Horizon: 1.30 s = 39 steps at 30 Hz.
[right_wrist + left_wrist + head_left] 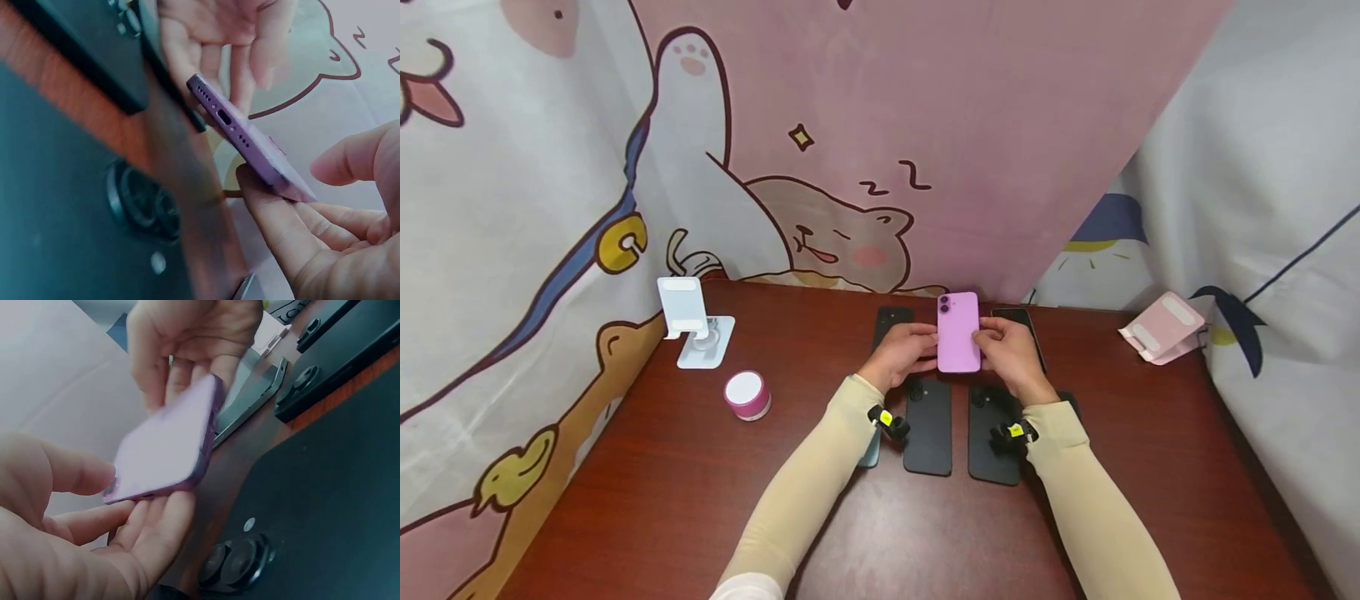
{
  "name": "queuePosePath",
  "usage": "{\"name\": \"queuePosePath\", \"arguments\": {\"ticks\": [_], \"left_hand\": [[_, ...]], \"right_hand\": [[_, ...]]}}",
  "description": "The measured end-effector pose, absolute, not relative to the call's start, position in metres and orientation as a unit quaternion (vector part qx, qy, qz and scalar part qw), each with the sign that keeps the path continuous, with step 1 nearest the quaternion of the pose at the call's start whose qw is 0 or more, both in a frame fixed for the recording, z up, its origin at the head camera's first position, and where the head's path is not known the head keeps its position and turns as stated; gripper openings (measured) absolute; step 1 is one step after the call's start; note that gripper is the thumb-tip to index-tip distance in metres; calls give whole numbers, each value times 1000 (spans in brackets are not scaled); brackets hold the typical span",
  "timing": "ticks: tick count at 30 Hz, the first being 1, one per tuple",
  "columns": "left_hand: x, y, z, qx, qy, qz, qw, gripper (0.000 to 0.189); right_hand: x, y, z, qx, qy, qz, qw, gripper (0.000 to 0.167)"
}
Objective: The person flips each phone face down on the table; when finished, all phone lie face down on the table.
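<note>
A pinkish-purple smartphone [958,342] is held off the table, its back with two camera lenses facing up. My left hand [904,352] grips its left edge, thumb on the rim and fingers beneath, as the left wrist view shows. On the opposite edge, my right hand [1011,357] holds it with fingers underneath; in the right wrist view the thumb [350,164] looks slightly raised. The phone's charging port end [228,119] shows there too. Two black phones [928,433] [985,450] lie below my hands. Another black phone [891,317] is partly hidden behind my left hand.
A dark phone [1017,317] lies behind my right hand, and a pale blue one [871,454] peeks from under my left forearm. Left stand a white phone stand [706,350] and a pink-and-white cylinder [747,398]; a pink stand [1165,327] is far right. Cartoon-printed curtains [1000,150] surround the table.
</note>
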<state>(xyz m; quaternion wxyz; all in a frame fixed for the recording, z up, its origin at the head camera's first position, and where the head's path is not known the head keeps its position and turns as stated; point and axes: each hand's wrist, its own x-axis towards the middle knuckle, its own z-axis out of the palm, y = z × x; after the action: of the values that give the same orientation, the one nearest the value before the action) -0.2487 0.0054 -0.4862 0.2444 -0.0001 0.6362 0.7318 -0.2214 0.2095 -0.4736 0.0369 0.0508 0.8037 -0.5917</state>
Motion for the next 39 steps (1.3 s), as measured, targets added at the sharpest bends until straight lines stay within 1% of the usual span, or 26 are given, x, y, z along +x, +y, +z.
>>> {"name": "queuePosePath", "arguments": {"ticks": [5, 13, 21, 27, 31, 35, 39], "left_hand": [[-246, 8, -485, 13, 656, 715, 240, 42], [-241, 12, -485, 23, 683, 689, 241, 50], [-235, 14, -479, 35, 721, 651, 234, 55], [-234, 14, -476, 37, 727, 645, 232, 57], [-232, 15, -475, 50, 758, 618, 201, 56], [-230, 22, -473, 78, 786, 591, 162, 51], [-231, 34, -471, 96, 763, 619, 160, 46]], "right_hand": [[-222, 213, -483, 59, 830, -553, 46, 49], [-221, 213, -492, 48, 878, -475, 28, 44], [-216, 212, -489, 48, 901, -430, 21, 45], [-212, 212, -485, 48, 898, -437, 21, 47], [-209, 215, -483, 42, 893, -447, 15, 48], [-204, 222, -475, 28, 903, -428, -10, 47], [-201, 233, -468, 26, 905, -424, -37, 45]]}}
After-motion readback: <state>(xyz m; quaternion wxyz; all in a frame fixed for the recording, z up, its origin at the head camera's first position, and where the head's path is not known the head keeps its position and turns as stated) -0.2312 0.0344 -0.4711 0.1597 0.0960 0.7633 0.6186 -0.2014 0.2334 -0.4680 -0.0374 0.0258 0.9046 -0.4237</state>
